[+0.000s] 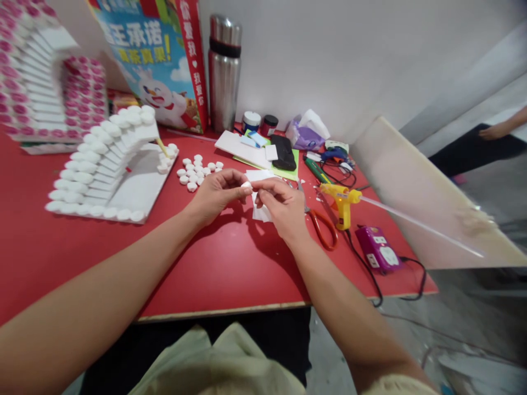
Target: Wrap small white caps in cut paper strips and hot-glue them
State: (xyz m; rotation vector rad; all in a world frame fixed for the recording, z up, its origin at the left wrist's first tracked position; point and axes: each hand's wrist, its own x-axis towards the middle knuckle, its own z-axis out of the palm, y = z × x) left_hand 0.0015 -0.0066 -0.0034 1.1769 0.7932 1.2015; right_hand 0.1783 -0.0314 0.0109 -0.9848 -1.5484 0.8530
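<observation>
My left hand (220, 192) pinches a small white rounded piece (246, 185) between thumb and fingers. Close against it, my right hand (282, 204) has its fingers pressed together at the same piece; its grip is partly hidden. White paper pieces (262, 213) lie on the table beneath my hands. Left of them sits a loose cluster of similar white rounded pieces (196, 174). Further left stands a white stepped arch model (107, 170) edged with rows of such pieces.
A yellow glue gun (343, 200) with a long glue stick stands right of my hands, beside red-handled pliers (325, 227) and a purple power socket box (379, 249). A steel flask (224, 71) and a printed bag (160, 66) stand behind. Another person's hand (492, 131) shows far right.
</observation>
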